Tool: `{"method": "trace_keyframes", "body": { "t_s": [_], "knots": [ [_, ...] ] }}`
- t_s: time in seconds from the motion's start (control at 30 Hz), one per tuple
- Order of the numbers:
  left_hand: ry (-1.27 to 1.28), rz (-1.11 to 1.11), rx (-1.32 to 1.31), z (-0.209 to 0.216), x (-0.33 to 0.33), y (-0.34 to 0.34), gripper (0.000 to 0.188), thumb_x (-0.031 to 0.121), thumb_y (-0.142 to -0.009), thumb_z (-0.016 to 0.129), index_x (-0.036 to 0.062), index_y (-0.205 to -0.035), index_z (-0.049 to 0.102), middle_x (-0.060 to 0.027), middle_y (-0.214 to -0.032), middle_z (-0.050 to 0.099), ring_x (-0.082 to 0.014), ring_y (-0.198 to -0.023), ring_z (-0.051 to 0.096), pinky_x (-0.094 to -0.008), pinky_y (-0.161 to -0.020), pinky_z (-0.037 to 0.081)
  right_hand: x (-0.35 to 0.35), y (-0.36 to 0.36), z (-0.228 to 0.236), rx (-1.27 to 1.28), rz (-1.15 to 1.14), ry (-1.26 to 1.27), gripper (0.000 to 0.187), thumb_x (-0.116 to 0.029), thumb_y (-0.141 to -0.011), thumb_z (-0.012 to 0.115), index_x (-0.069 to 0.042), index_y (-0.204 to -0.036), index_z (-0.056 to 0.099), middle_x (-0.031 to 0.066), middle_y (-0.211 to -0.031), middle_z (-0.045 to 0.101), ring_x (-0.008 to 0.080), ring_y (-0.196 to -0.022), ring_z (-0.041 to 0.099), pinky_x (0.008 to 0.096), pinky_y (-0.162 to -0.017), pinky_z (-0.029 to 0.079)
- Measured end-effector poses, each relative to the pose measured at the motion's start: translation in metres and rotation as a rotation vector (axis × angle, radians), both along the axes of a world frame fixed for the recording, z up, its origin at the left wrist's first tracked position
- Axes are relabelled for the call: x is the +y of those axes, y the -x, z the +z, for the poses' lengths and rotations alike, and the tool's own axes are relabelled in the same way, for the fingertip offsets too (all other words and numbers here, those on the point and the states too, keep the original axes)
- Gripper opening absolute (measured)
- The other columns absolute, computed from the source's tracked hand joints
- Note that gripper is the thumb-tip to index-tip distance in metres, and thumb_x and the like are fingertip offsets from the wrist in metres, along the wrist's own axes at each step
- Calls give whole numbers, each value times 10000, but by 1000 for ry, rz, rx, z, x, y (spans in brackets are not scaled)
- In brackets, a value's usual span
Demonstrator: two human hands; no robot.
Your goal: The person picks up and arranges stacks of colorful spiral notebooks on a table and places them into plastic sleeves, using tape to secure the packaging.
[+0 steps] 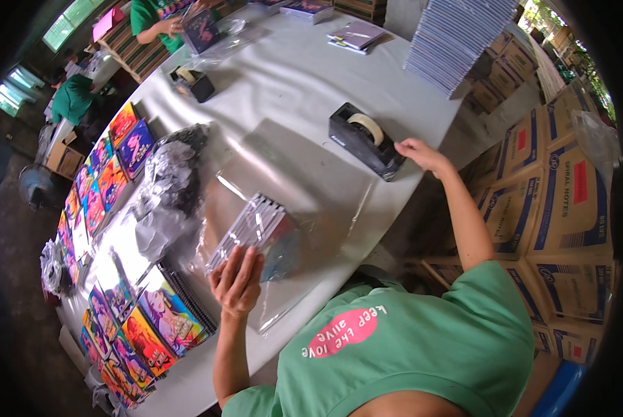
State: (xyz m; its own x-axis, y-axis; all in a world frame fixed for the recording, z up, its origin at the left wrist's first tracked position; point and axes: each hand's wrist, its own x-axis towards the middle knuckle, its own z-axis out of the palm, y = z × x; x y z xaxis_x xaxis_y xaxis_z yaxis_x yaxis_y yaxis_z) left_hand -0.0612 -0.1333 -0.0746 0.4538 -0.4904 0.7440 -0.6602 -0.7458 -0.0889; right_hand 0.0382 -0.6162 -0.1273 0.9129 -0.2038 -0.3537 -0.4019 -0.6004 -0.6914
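Note:
My left hand (pixel 238 281) holds the near end of a bundle of notebooks (pixel 254 226), its fingers laid over the edge. The bundle stands on a sheet of clear plastic film (pixel 325 229), and some of the film wraps its right side. At the table's right edge is a black tape dispenser (pixel 359 142) with a roll of tape (pixel 367 128) in it. My right hand (pixel 423 154) is closed at the dispenser's near right end, fingertips pinched together. Whatever is between those fingertips is too small to make out.
Colourful spiral notebooks (pixel 165 313) lie in rows along the left, beside crumpled plastic (pixel 169 181). Another tape dispenser (pixel 193 83) stands farther back. A tall notebook stack (pixel 457 42) rises at the far right, cardboard boxes (pixel 569 187) below. Across the table a person (pixel 151 24) handles a notebook (pixel 200 31).

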Motion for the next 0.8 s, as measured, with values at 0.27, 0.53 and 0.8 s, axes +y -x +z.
{"method": "trace_keyframes", "body": {
  "t_s": [0.27, 0.53, 0.8],
  "knots": [
    [12, 44, 58, 4, -4, 3, 187, 29, -773, 645, 149, -882, 736, -2, -1015, 692, -199, -995, 647, -303, -839, 439, -9, -12, 0, 268, 29, -575, 261, -400, -864, 616, -140, -851, 641, 38, -1120, 554, 144, -910, 469, 346, -699, 406],
    [52, 67, 25, -1, -1, 7, 255, 12, -684, 694, 171, -878, 738, -11, -948, 645, -215, -955, 647, -316, -773, 454, -9, 58, -38, -529, 86, 585, 211, -271, -828, 669, -69, -798, 722, 170, -1244, 546, 240, -1106, 554, 373, -910, 434],
    [120, 4, 107, -3, 2, 8, 368, -36, -631, 743, 113, -960, 672, -26, -875, 636, -221, -873, 653, -306, -678, 445, 157, 64, 69, -682, -39, -475, 193, -162, -905, 582, -8, -904, 698, 43, -743, 669, 70, -586, 534, 224, -593, 459]
  ]
}}
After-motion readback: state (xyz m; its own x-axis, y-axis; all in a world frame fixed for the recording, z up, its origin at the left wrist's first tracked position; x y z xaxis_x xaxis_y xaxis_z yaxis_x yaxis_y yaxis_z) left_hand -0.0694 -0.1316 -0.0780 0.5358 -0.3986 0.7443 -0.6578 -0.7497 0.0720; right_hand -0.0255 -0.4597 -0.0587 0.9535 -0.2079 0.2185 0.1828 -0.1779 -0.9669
